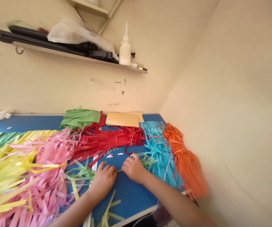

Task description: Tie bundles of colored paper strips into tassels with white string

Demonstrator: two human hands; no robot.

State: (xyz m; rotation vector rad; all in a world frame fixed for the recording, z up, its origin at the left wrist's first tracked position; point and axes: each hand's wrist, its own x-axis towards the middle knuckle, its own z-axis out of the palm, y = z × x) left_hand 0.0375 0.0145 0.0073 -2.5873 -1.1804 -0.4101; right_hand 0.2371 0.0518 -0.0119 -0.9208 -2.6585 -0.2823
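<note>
My left hand (104, 178) is closed low over the blue table, fingers curled round a light green fringed paper strip. Pale green fringe (80, 172) spreads out to the left of this hand. My right hand (134, 168) pinches the same strip a short way to the right, and more green fringe (149, 160) shows beyond it. Only a thin, narrow piece of the strip (120, 170) is visible between the two hands. Loose yellow-green paper strips (109, 209) lie on the table in front of my hands.
Pink (53, 154), yellow (5, 170), red (112, 138), blue (161, 151) and orange (185, 157) paper fringes surround my hands. Folded green paper (84, 117) and yellow-orange sheets (123, 119) lie at the back. A white cord (168, 164) crosses the right side. A wall shelf (79, 56) holds a white bottle (125, 52).
</note>
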